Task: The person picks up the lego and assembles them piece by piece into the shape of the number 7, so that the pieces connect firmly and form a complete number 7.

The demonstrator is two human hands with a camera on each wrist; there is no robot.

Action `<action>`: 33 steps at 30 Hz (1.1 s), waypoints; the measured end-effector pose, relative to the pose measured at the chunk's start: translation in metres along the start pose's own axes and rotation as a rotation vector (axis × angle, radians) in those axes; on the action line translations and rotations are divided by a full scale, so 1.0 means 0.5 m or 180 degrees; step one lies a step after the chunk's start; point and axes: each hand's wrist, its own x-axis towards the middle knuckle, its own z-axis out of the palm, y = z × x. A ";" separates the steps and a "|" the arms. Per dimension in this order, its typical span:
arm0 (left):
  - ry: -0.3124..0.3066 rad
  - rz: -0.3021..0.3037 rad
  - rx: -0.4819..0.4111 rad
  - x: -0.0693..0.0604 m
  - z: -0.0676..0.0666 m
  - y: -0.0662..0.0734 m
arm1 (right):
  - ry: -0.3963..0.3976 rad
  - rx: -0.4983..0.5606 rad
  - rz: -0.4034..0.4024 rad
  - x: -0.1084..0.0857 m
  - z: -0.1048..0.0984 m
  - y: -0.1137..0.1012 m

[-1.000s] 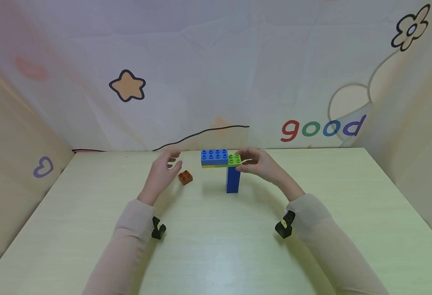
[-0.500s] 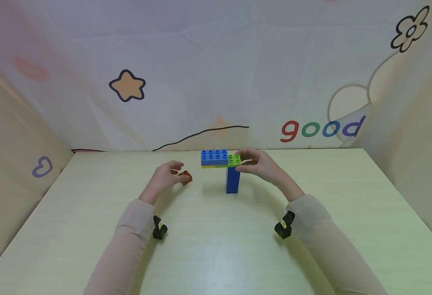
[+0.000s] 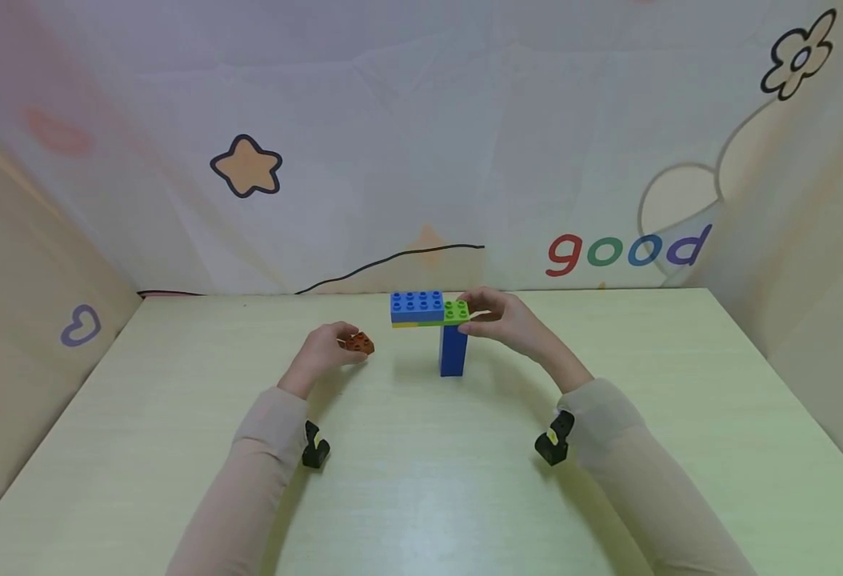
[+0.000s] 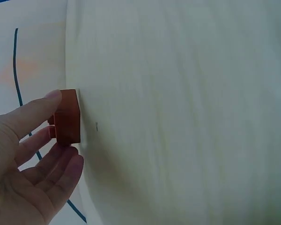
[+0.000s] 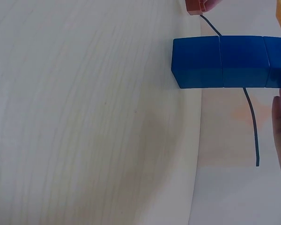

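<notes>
My left hand (image 3: 324,352) pinches a small reddish-brown toy building brick (image 3: 360,343) between thumb and fingers, low over the table. In the left wrist view, the thumb lies on one side of the brick (image 4: 68,117) and the fingers on the other. To its right stands a column of stacked blue bricks (image 3: 453,352). A light green brick (image 3: 456,310) tops the column, and a longer blue brick (image 3: 417,306) beside it overhangs leftward, with a yellow brick (image 3: 405,325) under its left end. My right hand (image 3: 504,320) holds the green brick's right side with thumb and fingers.
The pale wooden table (image 3: 421,480) spreads toward me and to both sides. Behind it hangs a printed cloth backdrop (image 3: 407,144) with a star, a flower and lettering. A small black camera mount sits at each wrist.
My left hand has come down and forward-right onto the brown brick and now pinches it. My right hand and the blue column have stayed in place.
</notes>
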 end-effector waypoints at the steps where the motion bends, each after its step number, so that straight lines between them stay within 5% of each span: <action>1: 0.0003 -0.0001 0.0017 0.000 0.000 -0.001 | -0.0001 -0.0001 0.0001 0.000 0.000 -0.001; 13: 0.0240 -0.0012 -0.0242 0.002 -0.008 -0.001 | 0.0007 -0.0019 -0.0047 0.003 0.000 0.002; 24: 0.0869 0.0458 -0.0602 -0.019 -0.048 0.056 | 0.0022 -0.0001 -0.0003 0.002 0.002 0.001; 33: 0.1278 0.0912 -0.0905 -0.048 -0.049 0.124 | 0.0016 0.0017 0.0027 -0.001 0.003 -0.003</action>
